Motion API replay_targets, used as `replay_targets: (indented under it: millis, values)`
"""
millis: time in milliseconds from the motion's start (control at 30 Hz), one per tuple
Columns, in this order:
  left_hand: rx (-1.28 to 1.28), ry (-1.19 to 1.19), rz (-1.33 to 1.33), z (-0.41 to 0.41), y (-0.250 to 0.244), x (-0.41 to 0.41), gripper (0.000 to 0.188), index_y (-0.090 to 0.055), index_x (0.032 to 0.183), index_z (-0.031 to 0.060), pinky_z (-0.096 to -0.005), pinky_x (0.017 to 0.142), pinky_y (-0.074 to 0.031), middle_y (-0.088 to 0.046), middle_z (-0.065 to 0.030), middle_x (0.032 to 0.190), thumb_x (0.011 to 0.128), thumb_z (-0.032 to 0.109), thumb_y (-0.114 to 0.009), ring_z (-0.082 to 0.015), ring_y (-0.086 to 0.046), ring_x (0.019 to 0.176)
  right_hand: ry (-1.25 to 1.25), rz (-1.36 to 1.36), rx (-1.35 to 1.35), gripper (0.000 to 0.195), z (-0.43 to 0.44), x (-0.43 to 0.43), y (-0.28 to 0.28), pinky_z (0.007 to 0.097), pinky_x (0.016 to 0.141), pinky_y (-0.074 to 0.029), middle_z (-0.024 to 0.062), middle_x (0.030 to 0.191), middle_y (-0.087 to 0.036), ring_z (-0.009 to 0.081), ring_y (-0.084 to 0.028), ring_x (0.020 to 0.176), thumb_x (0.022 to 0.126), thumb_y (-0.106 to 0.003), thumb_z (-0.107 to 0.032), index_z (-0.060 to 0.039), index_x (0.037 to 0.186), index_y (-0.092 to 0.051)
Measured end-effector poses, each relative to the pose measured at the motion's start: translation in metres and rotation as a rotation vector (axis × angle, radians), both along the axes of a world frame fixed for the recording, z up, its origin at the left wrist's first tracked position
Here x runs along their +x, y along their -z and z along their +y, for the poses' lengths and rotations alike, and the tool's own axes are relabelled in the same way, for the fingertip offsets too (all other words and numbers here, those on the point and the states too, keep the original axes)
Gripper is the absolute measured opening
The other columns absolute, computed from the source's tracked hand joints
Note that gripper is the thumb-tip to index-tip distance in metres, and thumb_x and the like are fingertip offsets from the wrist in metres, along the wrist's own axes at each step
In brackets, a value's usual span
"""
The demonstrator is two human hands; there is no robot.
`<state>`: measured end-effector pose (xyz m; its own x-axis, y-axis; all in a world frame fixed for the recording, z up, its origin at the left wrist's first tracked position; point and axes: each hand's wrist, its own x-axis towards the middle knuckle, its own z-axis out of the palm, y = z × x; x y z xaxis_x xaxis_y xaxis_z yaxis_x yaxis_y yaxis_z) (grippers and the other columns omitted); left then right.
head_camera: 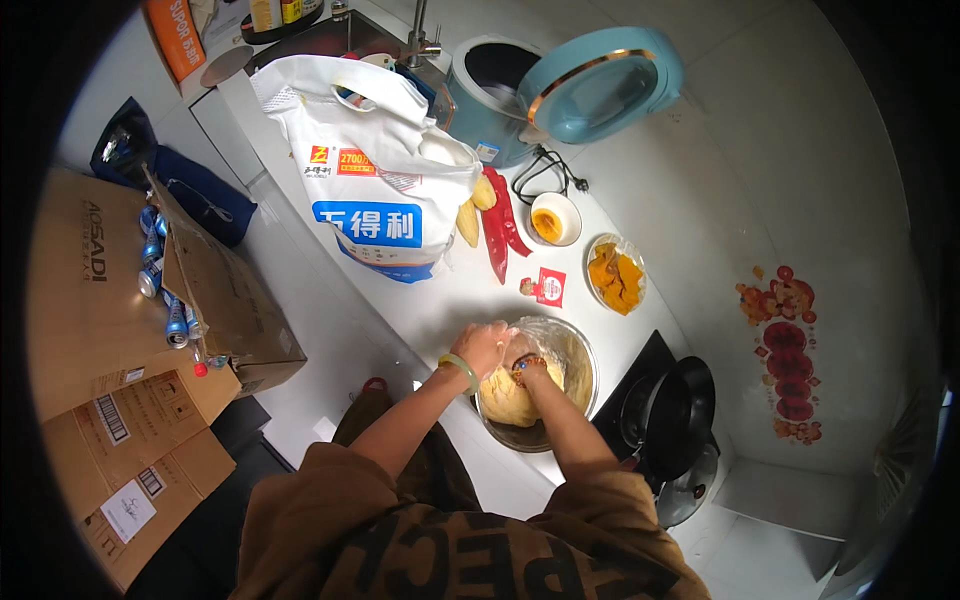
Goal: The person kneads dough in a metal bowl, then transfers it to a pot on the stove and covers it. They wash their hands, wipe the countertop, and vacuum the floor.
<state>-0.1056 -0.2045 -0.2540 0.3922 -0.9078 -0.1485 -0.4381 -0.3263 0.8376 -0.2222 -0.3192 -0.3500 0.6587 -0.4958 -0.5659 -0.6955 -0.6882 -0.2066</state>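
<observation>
A metal mixing bowl (592, 375) stands near the counter's front edge, with a large lump of yellow dough (504, 397) in it. My left hand (484, 346), a pale green bangle at its wrist, is at the bowl's left rim with the fingers bent. Something clear and shiny shows about its fingers; whether it is film or a glove I cannot tell. Reaching into the bowl, my right hand (534, 373) presses at the dough, a beaded bracelet on its wrist. Its fingers are mostly hidden.
Beyond the bowl are a red packet (553, 287), red peppers (495, 232), a white cup (568, 217) and a plate of orange pieces (616, 277). A white flour bag (375, 180) and an open-lidded blue cooker (487, 105) stand farther back. Black pans (679, 420) sit right, cardboard boxes (97, 300) left.
</observation>
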Motion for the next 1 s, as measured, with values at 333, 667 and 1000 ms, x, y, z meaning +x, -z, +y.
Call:
replay_targets:
  millis: [333, 667, 1000]
  values:
    - [-0.108, 0.007, -0.044, 0.010, 0.010, 0.001, 0.029, -0.057, 0.084, 0.0016, -0.0544, 0.066, -0.046, -0.061, -0.0252, 0.075, 0.095, 0.028, -0.054, -0.0471, -0.059, 0.074, -0.082, -0.029, -0.219, 0.050, 0.074, -0.066, -0.168, 0.0460, 0.084, -0.048, 0.0137, 0.080, -0.068, 0.0285, -0.064, 0.085, 0.083, -0.061, -0.050, -0.0046, 0.067, -0.071]
    - [-0.026, -0.002, -0.013, 0.017, 0.008, -0.013, 0.024, -0.057, 0.088, 0.0040, -0.0545, 0.065, -0.048, -0.062, -0.0242, 0.072, 0.093, 0.027, -0.054, -0.0455, -0.061, 0.072, -0.740, -0.408, -0.124, 0.042, 0.037, -0.092, -0.112, 0.0522, 0.113, -0.026, 0.0162, 0.124, -0.057, 0.0357, -0.045, 0.126, 0.086, -0.059, -0.032, -0.0027, 0.116, -0.064]
    - [-0.132, -0.010, -0.001, -0.014, 0.020, -0.018, 0.023, -0.057, 0.086, 0.0026, -0.0544, 0.067, -0.047, -0.061, -0.0244, 0.076, 0.095, 0.023, -0.050, -0.0468, -0.059, 0.074, -0.515, -0.032, -0.282, 0.037, 0.012, -0.020, -0.062, 0.0500, 0.100, -0.036, 0.0192, 0.115, -0.063, 0.0324, -0.056, 0.112, 0.090, -0.045, -0.033, -0.0051, 0.106, -0.064]
